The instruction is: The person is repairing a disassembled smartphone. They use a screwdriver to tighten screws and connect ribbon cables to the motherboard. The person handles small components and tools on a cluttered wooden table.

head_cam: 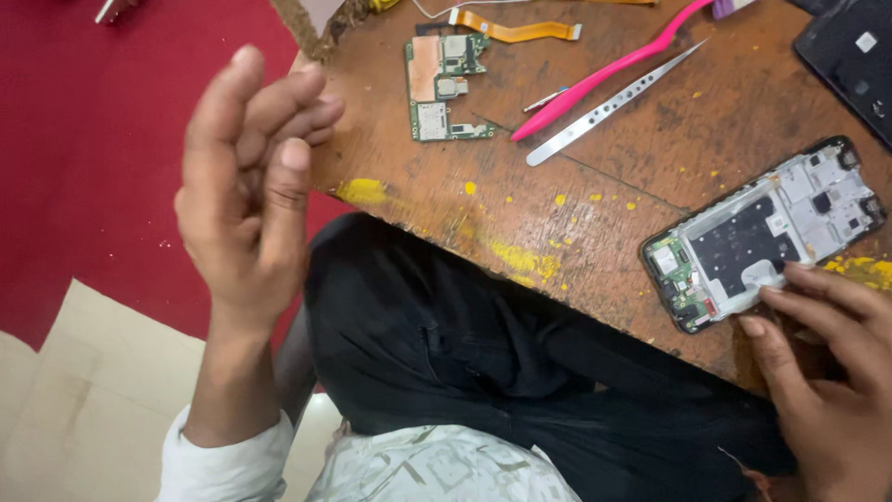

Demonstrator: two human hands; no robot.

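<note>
My left hand [246,186] is raised off the table's left edge, fingers loosely curled and apart, holding nothing. My right hand [822,367] rests at the lower right, its fingertips touching the near end of an opened phone body [762,232] that lies on the wooden table [576,232] with its inner frame and small green board exposed. A loose green circuit board [439,85] lies further up the table, nearer my left hand.
Metal tweezers [609,102] and a pink plastic pry tool [604,74] lie crossed at the table's middle top. An orange flex cable [516,30] sits above the board. A dark phone cover [850,56] is at the top right. Red carpet [84,167] lies left; my dark-clothed lap is below.
</note>
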